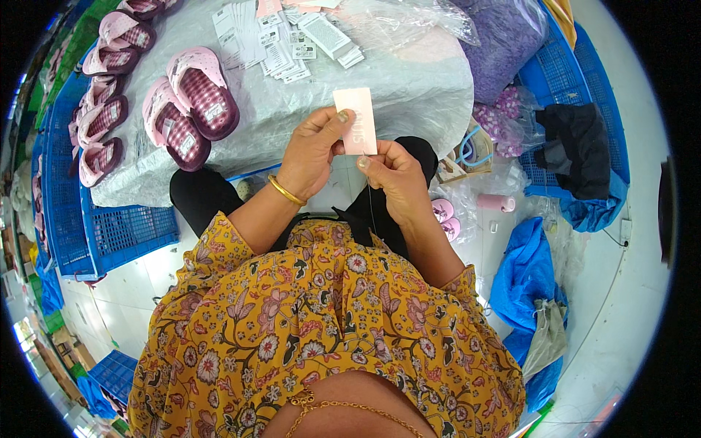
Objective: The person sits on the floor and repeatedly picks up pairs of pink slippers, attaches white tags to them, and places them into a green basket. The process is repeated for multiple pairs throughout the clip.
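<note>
Pink card point(356, 102): long axis points forward
Left hand point(310, 152): grips its left edge
Right hand point(398, 175): pinches at its lower end (thin thread point(371, 204) hanging below)

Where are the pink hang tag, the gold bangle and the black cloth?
Pink hang tag point(360, 119), head view: centre of its face.
Gold bangle point(285, 192), head view: front of its band.
Black cloth point(578, 150), head view: its middle.

Pink card point(364, 109) was partly covered by left hand point(310, 150) — fine print on white slips point(325, 35) was too small to read — topmost slipper point(143, 6) was cut off above.
</note>
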`<state>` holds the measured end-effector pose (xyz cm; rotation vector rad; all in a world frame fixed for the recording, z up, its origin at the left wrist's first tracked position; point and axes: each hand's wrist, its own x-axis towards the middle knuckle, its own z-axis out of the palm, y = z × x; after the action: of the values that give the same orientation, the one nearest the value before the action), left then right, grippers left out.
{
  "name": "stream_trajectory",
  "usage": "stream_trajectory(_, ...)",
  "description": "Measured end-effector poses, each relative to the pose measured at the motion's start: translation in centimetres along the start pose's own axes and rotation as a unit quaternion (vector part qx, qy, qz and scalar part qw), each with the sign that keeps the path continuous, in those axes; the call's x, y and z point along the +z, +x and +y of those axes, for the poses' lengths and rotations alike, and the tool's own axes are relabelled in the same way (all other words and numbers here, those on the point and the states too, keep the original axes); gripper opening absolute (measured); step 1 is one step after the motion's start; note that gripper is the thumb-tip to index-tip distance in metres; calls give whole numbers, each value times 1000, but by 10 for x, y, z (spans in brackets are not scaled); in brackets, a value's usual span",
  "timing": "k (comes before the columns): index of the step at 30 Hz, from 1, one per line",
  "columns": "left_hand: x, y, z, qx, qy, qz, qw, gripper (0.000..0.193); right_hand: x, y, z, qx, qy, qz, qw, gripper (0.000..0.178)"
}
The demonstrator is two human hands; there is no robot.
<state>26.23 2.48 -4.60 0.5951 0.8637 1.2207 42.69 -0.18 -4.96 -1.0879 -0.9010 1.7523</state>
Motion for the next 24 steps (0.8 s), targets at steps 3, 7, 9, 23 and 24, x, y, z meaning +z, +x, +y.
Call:
stream_trajectory(3, -4, 1, -4, 0, 4, -2, 1000, 18, -2, 2, 4, -1, -7, 13, 1000, 26)
stream_trajectory(7, -2, -1, -3, -3, -6, -13, 1000, 18, -2, 2, 6, 0, -6, 23, 1000, 23)
stream_trajectory(9, -5, -1, -7, -2, 0, -18, 1000, 17, -5, 3, 9, -1, -6, 23, 1000, 22)
stream_trajectory(23, 1, -8, 3, -43, -48, -59, 996, 26, -12, 10, 9, 23, 3, 41, 999, 18)
stream_trajectory(24, 0, -9, 12, -58, -79, -77, 992, 29, -13, 10, 8, 18, -10, 40, 999, 17)
